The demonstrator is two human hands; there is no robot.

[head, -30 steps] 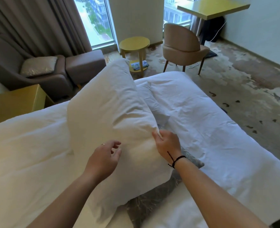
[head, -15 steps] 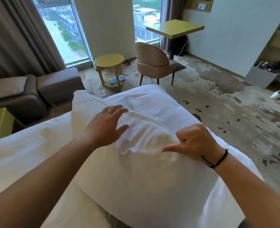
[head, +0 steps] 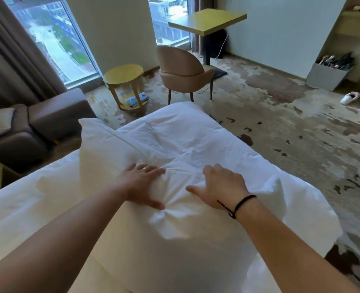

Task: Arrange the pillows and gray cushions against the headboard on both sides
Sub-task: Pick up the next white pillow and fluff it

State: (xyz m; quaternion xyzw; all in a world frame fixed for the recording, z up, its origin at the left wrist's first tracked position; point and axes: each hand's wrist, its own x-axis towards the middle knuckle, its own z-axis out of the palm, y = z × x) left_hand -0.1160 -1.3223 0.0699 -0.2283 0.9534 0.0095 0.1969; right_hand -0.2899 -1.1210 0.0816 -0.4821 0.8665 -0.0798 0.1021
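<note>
A: What is closest to us?

B: 2 bare arms reach out. The left hand [head: 140, 182] lies flat on a big white pillow [head: 132, 240], fingers spread wide. It has a ring on one finger. The right hand [head: 221, 187] lies flat on the same pillow too, fingers loose and open, thumb out to the side. A black string band [head: 241, 205] goes round that wrist.

A: Where is the pillow?

B: It sits on the white bed [head: 16, 208], right under both hands. The cloth puckers between the 2 thumbs. The far corner of the pillow sticks up on the left.

A: And behind it?

B: More white bedding [head: 196, 134] lies rumpled at the far end of the bed. A brown armchair [head: 54, 115] stands on the left. Past the bed is a small round yellow table [head: 123, 76] and a tan chair [head: 183, 68]. Next comes a square yellow desk [head: 208, 20]. 2 white slippers [head: 359, 100] lie on the patchy carpet [head: 280, 127] at the right. At the very back are tall windows [head: 54, 43] with brown curtains [head: 12, 60].
</note>
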